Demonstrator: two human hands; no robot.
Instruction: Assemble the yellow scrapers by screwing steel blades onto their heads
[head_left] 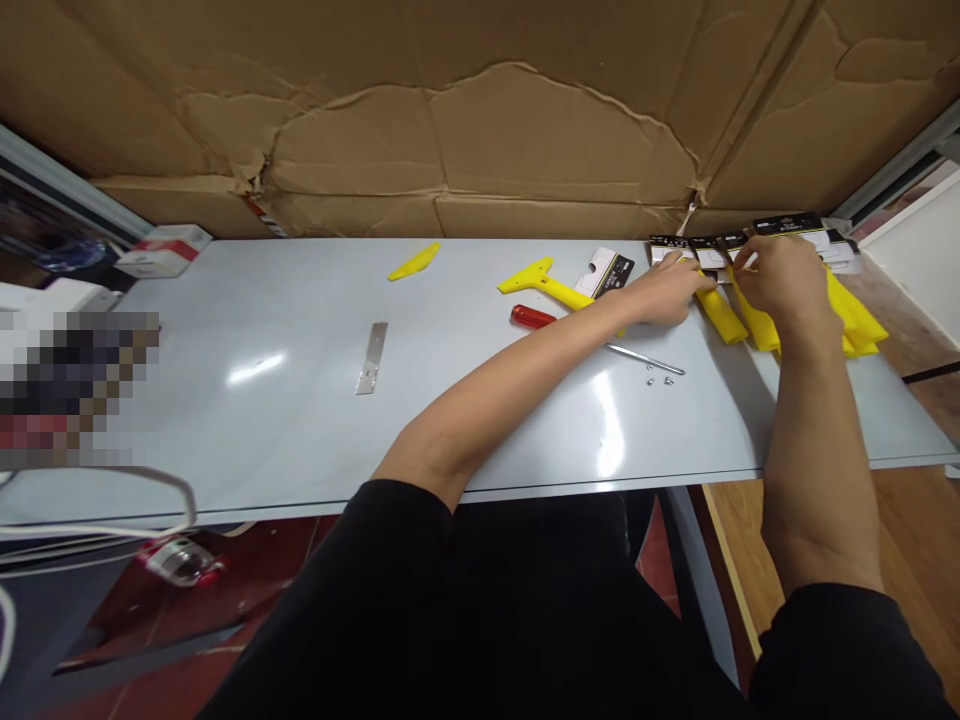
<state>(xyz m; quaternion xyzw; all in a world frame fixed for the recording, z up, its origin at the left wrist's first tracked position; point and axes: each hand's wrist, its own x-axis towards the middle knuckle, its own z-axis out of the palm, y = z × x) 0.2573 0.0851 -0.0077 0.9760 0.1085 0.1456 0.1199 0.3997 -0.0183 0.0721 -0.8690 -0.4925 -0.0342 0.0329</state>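
My left hand [667,292] reaches across to the right side of the table, its fingers bent over the top of a yellow scraper handle [724,318]. Close beside it, my right hand [787,275] is closed over a row of carded yellow scrapers [855,318]; whatever its fingertips grip is hidden. Under my left forearm lies a yellow scraper [551,285] with a T-shaped head, beside a black and white card [613,272]. A screwdriver with a red handle [532,317] runs beneath the same forearm, several small screws [667,381] near its tip.
A flat metal blade [372,358] and a loose yellow blade cover [415,262] lie on the pale table [300,440]. Cardboard [525,150] rises along the back edge. A small red and white box [166,250] stands at the far left corner.
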